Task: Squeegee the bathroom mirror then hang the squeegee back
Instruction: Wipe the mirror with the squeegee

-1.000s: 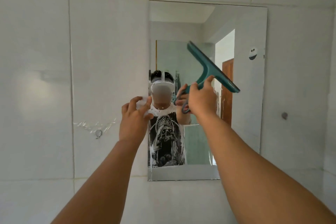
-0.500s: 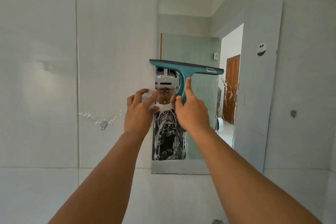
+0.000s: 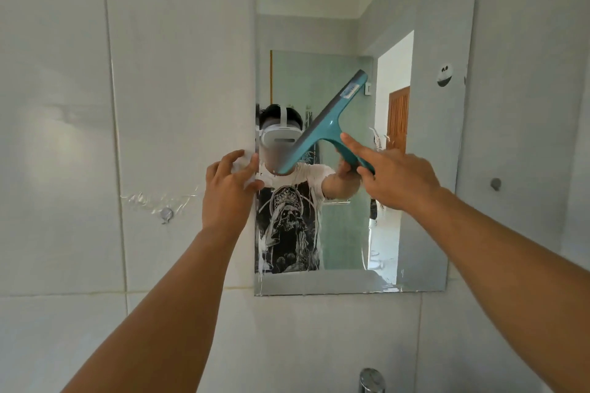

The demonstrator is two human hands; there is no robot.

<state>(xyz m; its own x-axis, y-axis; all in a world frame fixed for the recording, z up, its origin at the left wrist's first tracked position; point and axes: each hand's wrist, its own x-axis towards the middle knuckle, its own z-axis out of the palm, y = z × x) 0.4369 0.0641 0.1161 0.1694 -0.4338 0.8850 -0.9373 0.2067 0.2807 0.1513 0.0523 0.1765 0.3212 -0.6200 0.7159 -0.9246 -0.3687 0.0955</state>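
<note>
White tiles surround the mirror, which shows soapy streaks near its left edge and bottom. Our right hand grips the teal squeegee by its handle, index finger laid along it, probably to steer; the blade tilts diagonally across the glass. Our left hand clutches a white wad at the mirror's left edge, likely for wiping drips.

White wall tiles all round. Small metal hook amid clear tape smears, left. Round knob on the wall, right. Chrome tap top at bottom edge. Smiley sticker, upper right.
</note>
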